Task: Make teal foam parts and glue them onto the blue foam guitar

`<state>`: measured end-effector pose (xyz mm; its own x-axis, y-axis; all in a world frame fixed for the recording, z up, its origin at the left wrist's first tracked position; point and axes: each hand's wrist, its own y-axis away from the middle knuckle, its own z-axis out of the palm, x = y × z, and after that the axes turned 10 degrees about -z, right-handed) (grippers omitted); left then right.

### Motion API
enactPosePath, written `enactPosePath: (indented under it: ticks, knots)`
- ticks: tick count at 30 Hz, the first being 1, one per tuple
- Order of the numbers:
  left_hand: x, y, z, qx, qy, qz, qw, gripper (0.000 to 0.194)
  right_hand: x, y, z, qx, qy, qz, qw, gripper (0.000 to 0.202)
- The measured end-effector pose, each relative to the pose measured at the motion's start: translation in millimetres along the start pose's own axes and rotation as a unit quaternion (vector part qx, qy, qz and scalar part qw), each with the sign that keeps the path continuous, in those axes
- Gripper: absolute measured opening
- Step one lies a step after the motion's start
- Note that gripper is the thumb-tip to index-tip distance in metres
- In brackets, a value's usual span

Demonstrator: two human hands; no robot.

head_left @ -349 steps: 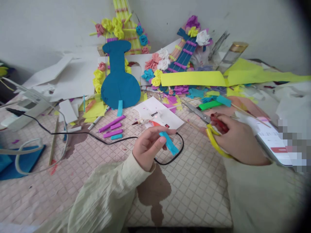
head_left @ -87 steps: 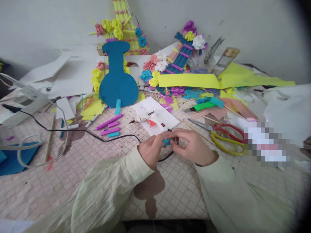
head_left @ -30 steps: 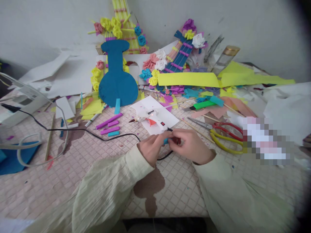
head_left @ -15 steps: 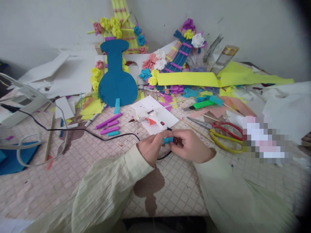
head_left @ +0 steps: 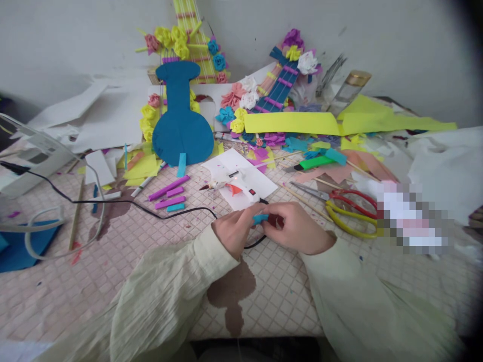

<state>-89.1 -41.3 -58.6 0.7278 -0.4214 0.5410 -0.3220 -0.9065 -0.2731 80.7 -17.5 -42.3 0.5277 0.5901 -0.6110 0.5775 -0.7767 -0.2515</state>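
Between my two hands is a small blue paper piece (head_left: 259,219), pinched at both ends above the table. My left hand (head_left: 234,230) has its fingers closed on the left end. My right hand (head_left: 296,227) grips the other end with thumb and fingers; the fingertips partly hide the paper. Just beyond my hands a white glue gun (head_left: 243,187) with an orange trigger lies on a white sheet (head_left: 266,182). Its black cord (head_left: 188,211) passes behind my hands. Left of the glue gun lie purple paper strips (head_left: 169,188) and a short blue strip (head_left: 176,207).
A blue guitar-shaped cutout (head_left: 183,130) leans at the back, near flower-trimmed paper instruments (head_left: 281,85). To the right lie scissors (head_left: 339,203) with red and yellow handles and a green cutter knife (head_left: 313,162). A white power strip (head_left: 35,156) stands at left.
The fingers of my right hand have shifted slightly around the blue paper piece. Both arms stay almost in place, and the things on the table are unmoved.
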Motion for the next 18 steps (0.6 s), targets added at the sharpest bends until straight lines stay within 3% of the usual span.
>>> enactPosePath:
  ticks: [5, 18]
  knots:
    - [0.3, 0.1, 0.7, -0.006, 0.013, 0.0, 1.0, 0.035, 0.4, -0.6, -2.3, -0.022, -0.011, 0.008, 1.0, 0.016]
    - [-4.3, 1.0, 2.7, -0.021, -0.009, 0.019, 1.0, 0.036, 4.0, 0.7, -0.9, -0.016, -0.026, -0.054, 0.998, 0.018]
